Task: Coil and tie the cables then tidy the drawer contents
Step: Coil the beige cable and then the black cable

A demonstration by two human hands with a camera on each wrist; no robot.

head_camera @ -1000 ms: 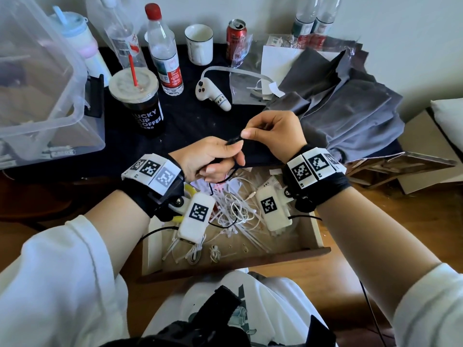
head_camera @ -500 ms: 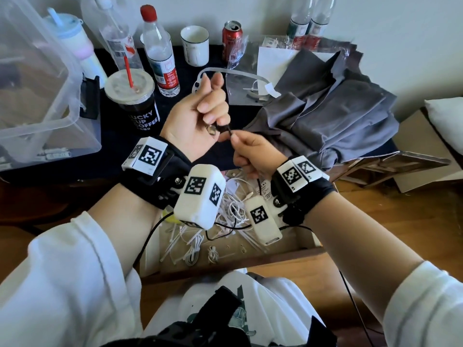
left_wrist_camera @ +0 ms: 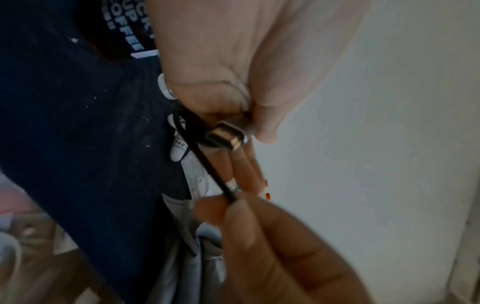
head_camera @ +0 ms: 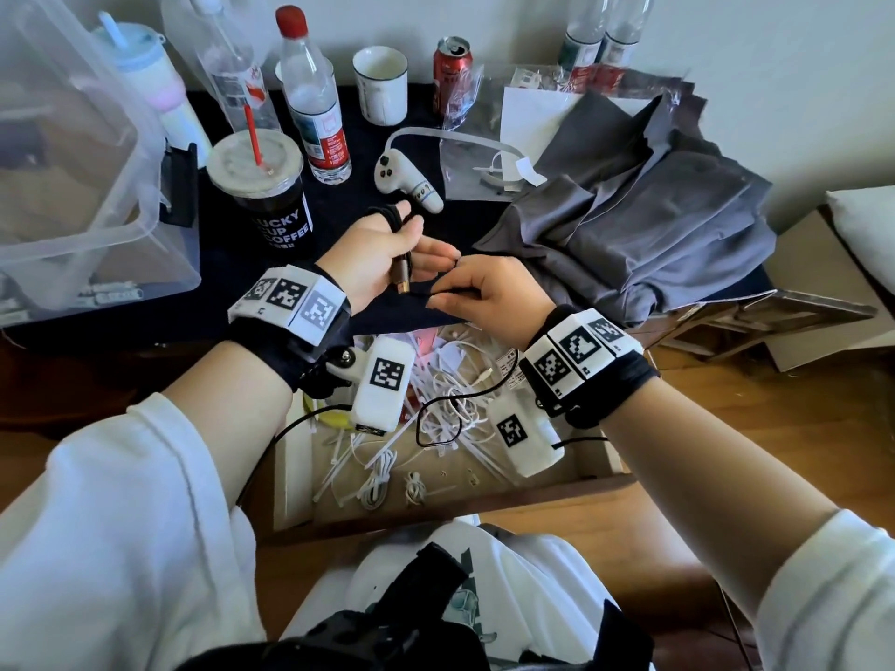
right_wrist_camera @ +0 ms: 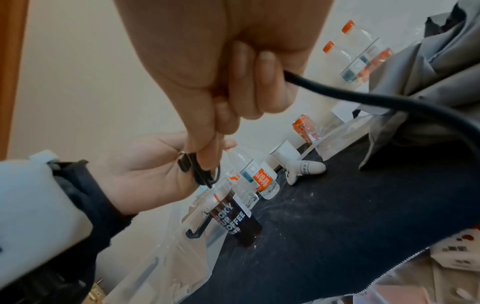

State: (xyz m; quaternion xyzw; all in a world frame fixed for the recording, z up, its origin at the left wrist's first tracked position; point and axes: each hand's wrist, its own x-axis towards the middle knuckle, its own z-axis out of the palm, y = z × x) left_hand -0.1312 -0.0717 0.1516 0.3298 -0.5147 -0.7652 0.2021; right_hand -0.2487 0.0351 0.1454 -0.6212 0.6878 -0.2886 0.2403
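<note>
A black USB cable (head_camera: 394,220) is looped around my left hand (head_camera: 421,244), which grips the loops with the metal plug (head_camera: 402,282) sticking out below the thumb. My right hand (head_camera: 438,292) pinches the same cable just beside it, and the slack (head_camera: 438,418) hangs down into the open wooden drawer (head_camera: 436,513). The drawer holds a tangle of white cables (head_camera: 455,409) and zip ties. The left wrist view shows the plug (left_wrist_camera: 228,137) and the cable (left_wrist_camera: 207,164) running taut to my right fingertips (left_wrist_camera: 233,207). In the right wrist view the cable (right_wrist_camera: 363,96) trails out of my right hand (right_wrist_camera: 207,144).
On the dark tabletop behind stand a clear plastic bin (head_camera: 72,186), a coffee cup (head_camera: 261,196), water bottles (head_camera: 315,104), a mug (head_camera: 382,84) and a can (head_camera: 450,65). A white controller (head_camera: 407,181) lies just beyond my left hand. Grey cloth (head_camera: 629,210) is piled at the right.
My left hand rose from over the drawer and turned, and the black cable now loops around it. My right hand came across and down, still pinching the cable.
</note>
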